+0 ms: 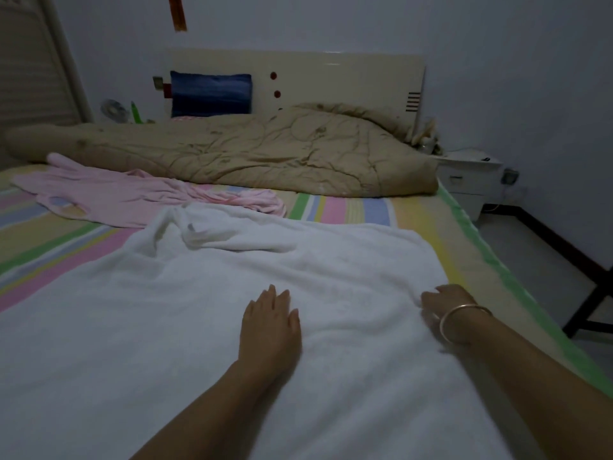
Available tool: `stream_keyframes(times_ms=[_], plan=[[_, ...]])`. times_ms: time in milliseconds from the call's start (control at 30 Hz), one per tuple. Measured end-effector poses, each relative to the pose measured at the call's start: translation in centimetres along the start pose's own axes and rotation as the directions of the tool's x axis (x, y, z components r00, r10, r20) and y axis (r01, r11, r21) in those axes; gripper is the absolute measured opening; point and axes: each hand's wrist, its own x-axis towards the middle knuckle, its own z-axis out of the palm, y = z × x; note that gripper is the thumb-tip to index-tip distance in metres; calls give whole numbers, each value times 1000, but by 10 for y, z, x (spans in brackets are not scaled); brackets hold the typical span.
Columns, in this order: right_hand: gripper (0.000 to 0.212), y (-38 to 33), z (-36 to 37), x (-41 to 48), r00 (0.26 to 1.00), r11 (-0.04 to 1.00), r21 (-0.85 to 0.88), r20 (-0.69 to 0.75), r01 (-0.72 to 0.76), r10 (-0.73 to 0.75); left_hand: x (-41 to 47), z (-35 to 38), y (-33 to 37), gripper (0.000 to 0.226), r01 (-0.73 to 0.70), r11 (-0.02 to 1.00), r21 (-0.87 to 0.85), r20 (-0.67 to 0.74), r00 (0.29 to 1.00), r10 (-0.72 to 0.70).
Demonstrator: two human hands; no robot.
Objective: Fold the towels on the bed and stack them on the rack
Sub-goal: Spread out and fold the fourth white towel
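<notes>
Hands: your left hand point(270, 323) flat on the white towel point(199, 310), right hand point(444, 303) curled at its edge, grip unclear | towels: two, near end cut off; pink towel point(116, 197) beyond

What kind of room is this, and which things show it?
Probably a home bedroom: a bed with a cream headboard, a rumpled tan quilt on it, and a white nightstand beside it.

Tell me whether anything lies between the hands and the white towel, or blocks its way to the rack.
Nothing does: the left hand lies flat on the white towel and the right hand grips its right edge. The rack is out of view, so that path cannot be judged.
</notes>
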Motion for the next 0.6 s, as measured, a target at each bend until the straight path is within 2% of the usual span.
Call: stream_keyframes(times_ms=[133, 200, 267, 333, 400, 467, 533, 600], plan=[[44, -22, 3, 19, 994, 946, 313, 91, -81, 55, 23, 14, 5, 54, -40, 999, 21, -21, 999, 40], [54, -28, 4, 37, 981, 941, 316, 184, -117, 60, 42, 21, 7, 59, -72, 997, 1, -75, 995, 72], [55, -35, 4, 50, 968, 955, 275, 247, -111, 42, 72, 28, 9, 53, -135, 990, -30, -183, 975, 127], [53, -38, 8, 63, 970, 979, 178, 237, -100, 56, 109, 29, 16, 44, -181, 983, -16, -234, 957, 172], [53, -45, 14, 69, 991, 998, 56, 131, -33, 26, 140, 21, 26, 46, -191, 981, 21, -164, 968, 192], [49, -51, 21, 87, 998, 999, 13, 54, 33, -34, 171, 17, 37, 50, -200, 977, 72, -46, 978, 204], [40, -59, 29, 100, 990, 994, 32, 85, 107, -109, 192, 15, 42, 39, -200, 973, 113, 42, 980, 196], [34, -66, 34, 101, 982, 988, 101, 132, 120, -133, 204, 15, 41, 32, -199, 974, 112, 152, 972, 181]])
